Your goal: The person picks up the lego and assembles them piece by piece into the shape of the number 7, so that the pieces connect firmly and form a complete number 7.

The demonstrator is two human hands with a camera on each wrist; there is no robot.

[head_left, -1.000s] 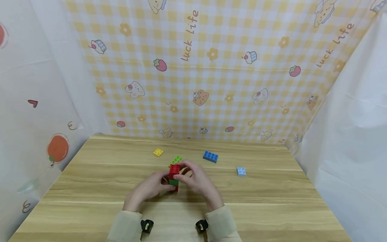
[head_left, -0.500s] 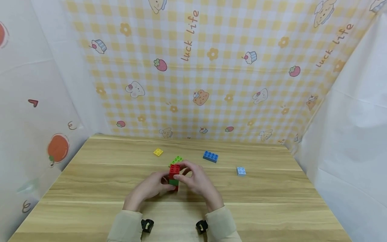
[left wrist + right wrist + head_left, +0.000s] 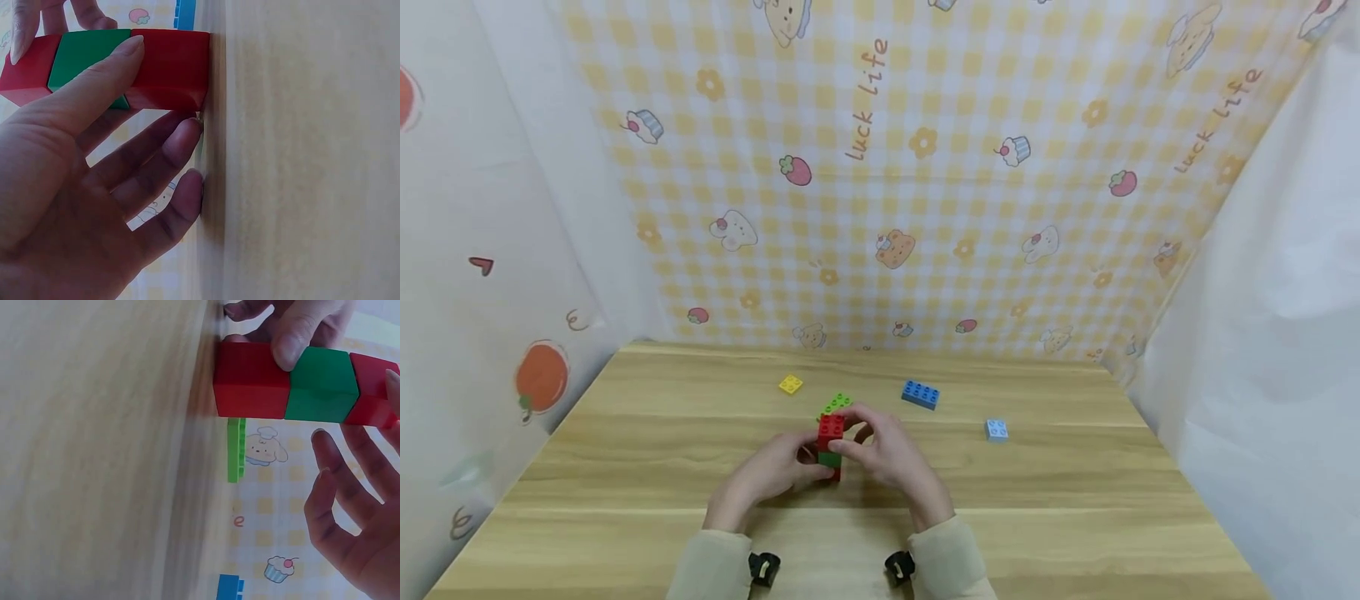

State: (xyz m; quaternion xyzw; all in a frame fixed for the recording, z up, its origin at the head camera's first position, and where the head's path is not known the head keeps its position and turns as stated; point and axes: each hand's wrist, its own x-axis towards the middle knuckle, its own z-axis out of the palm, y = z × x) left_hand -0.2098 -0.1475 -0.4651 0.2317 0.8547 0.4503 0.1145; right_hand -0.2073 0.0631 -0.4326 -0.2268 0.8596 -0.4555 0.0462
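A tower of three building blocks stands upright on the table: a red block [image 3: 172, 69] at the bottom, a green block [image 3: 322, 384] in the middle and a red block [image 3: 831, 426] with studs on top. My left hand [image 3: 775, 467] grips the lower part, its thumb across the green block and onto the bottom red one. From the other side my right hand [image 3: 887, 450] pinches the top red block between thumb and fingers. In the right wrist view the ring and little fingers of that hand stay off the tower.
Just behind the tower lies a flat light-green block [image 3: 837, 404], partly hidden. A thin yellow block [image 3: 791, 384], a blue block [image 3: 921, 394] and a light-blue block [image 3: 996, 430] lie farther out on the wooden table [image 3: 1045, 500]. A patterned curtain [image 3: 880, 192] closes off the back.
Both hands keep the same hold on the tower. The whole head view has shifted slightly down, as from a small tilt of the head.
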